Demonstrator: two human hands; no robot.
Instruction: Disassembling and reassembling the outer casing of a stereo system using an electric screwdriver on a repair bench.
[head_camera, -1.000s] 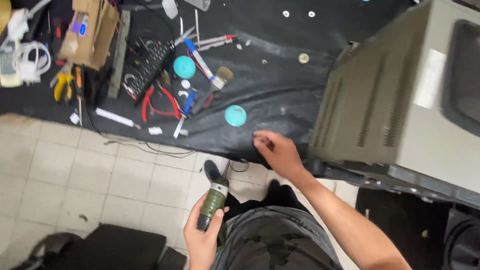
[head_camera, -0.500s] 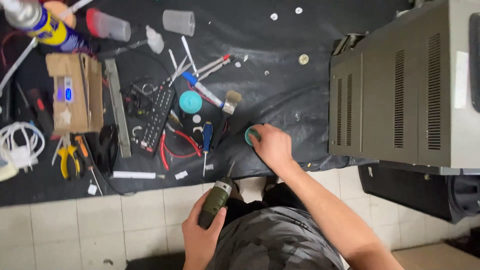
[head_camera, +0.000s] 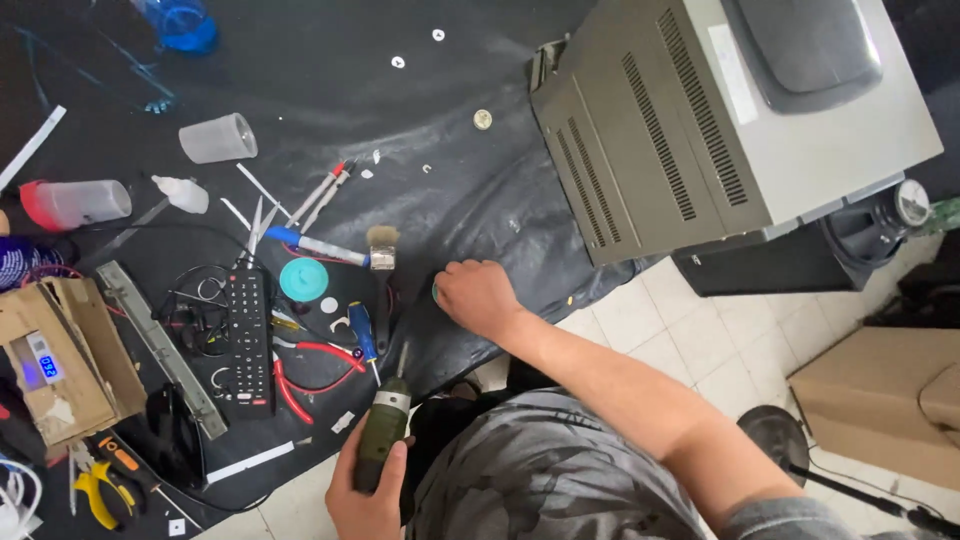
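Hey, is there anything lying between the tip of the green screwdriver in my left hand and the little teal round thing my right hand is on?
Nothing visible. The green screwdriver in the left hand points across bare black sheet toward the right hand, which covers most of the teal disc. The blue-handled screwdriver lies left of that line.

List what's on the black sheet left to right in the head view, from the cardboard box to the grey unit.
Cardboard box → black remote control → teal round lid → paintbrush → right hand covering a teal object → grey vented housing.
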